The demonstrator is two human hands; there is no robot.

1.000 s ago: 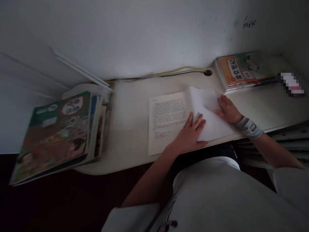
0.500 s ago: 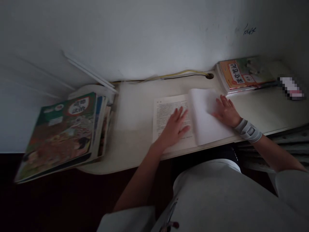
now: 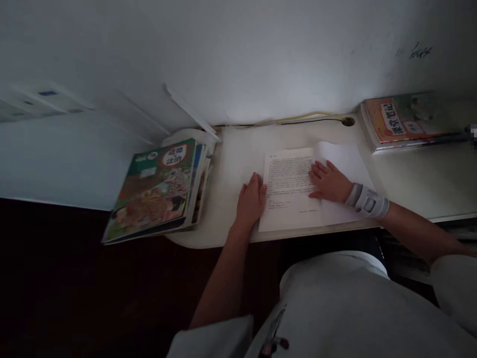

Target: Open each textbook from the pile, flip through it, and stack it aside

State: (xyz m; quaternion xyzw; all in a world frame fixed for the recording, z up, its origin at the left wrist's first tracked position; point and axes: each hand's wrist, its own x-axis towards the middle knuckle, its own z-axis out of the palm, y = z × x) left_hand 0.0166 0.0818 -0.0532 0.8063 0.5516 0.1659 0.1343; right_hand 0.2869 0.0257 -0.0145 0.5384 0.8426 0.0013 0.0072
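An open book [image 3: 288, 174] lies flat at the front of the white desk, its left page printed with text and its right page blank. Flat across the inner part of the book rests my right hand [image 3: 330, 183], fingers stretched out over the fold and pointing left. A grey band circles that wrist. My left hand [image 3: 251, 200] lies on the desktop along the book's left edge, with fingers extended and nothing in it. Its thumb side is close to the page edge; whether it touches the paper I cannot tell.
A stack of books [image 3: 152, 186] with a green cover on top overhangs the desk's left end. More books [image 3: 404, 122] are stacked at the back right. A yellow and a black cable run along the wall to a round hole [image 3: 348, 121] in the desk [image 3: 238, 149].
My left hand has moved off the printed page to the book's left side. My right hand has slid left from the blank page to the fold. The camera view has turned left.
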